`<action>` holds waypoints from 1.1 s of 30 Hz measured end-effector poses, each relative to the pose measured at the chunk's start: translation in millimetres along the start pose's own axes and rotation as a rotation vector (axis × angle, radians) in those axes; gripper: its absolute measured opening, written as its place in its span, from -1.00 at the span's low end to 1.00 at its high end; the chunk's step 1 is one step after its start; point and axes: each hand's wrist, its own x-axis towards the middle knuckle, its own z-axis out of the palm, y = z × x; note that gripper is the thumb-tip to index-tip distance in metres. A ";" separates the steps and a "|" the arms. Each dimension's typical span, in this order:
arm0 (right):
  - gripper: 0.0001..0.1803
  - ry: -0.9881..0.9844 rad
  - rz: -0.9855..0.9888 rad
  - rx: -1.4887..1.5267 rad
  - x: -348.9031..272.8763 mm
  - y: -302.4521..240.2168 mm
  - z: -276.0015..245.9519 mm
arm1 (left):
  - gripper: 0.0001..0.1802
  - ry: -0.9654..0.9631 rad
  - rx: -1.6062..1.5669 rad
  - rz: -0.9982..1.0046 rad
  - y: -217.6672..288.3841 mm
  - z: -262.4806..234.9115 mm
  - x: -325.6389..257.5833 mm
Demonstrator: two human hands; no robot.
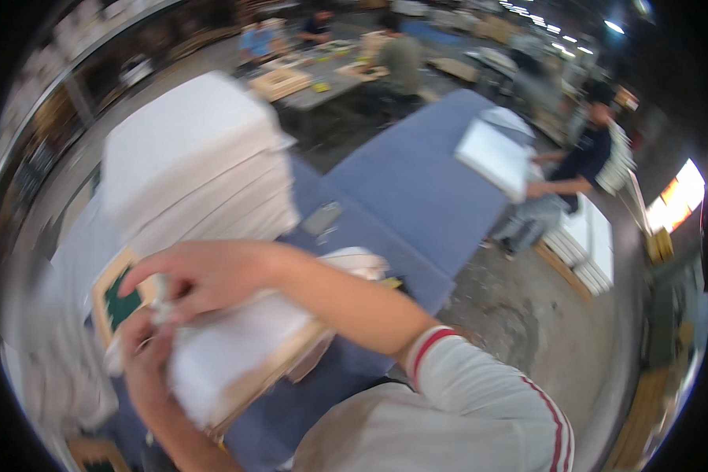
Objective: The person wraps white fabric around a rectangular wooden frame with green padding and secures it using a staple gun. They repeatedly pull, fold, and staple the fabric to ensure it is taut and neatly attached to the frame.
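Nearest us, just left of middle, is a wood-edged white panel [236,350], lying at a slant over the blue desk [417,181]. Our worry is its far left corner. The left hand [145,346] and right hand [204,271] meet there, fingers curled in and seemingly pinched on a bunch of white cloth [164,303], with the right index finger sticking out. It's too blurry for us to tell how tight either grip is. If one slips or they pull unevenly, we'd expect the cloth to pucker or twist at that corner. The panel could also swivel, since we can't see anything bracing it.

Just beyond the hands on the left, a wooden frame with a dark green middle [122,297] sits close enough to get knocked by a knuckle.

Past that, a tall stack of white panels [200,157] towers on the left. Our guess is that a stray elbow could shift the layers. Far right, a seated co-worker [578,161] handles another white panel [492,157], well clear of us.
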 end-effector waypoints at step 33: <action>-0.73 0.665 0.158 -0.264 75.6 14.7 55.0 | -0.91 0.392 0.098 0.381 8.1 -3.4 45.4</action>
